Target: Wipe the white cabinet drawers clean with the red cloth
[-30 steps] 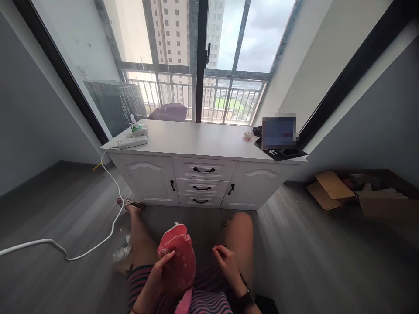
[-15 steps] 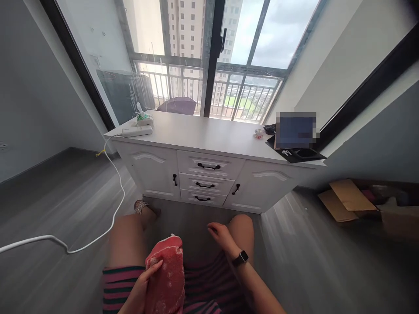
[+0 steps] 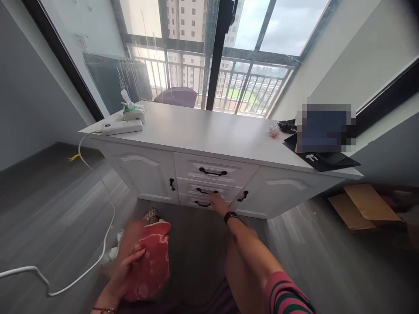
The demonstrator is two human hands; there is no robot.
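Note:
My left hand (image 3: 126,268) grips a red cloth (image 3: 153,257) with white patches, fingers wrapped over its left side, above my left leg. My right hand (image 3: 218,203), with a black watch on the wrist, reaches forward to the white cabinet (image 3: 144,174). Its fingertips are at the right end of the middle drawer's black handle (image 3: 203,191); whether they are hooked round it is too small to tell. All three drawers look closed. The lower handle (image 3: 202,204) lies just left of my right hand.
On the cabinet top are a power strip (image 3: 122,127), a tissue pack (image 3: 134,113), and a blurred screen (image 3: 322,131) on a black mat. A white cable (image 3: 106,235) runs across the floor at left. Cardboard (image 3: 369,203) lies at right.
The view has moved closer to the cabinet. My right hand has gone from above my right knee forward to the middle drawer's handle. The red cloth has shifted left with my left hand.

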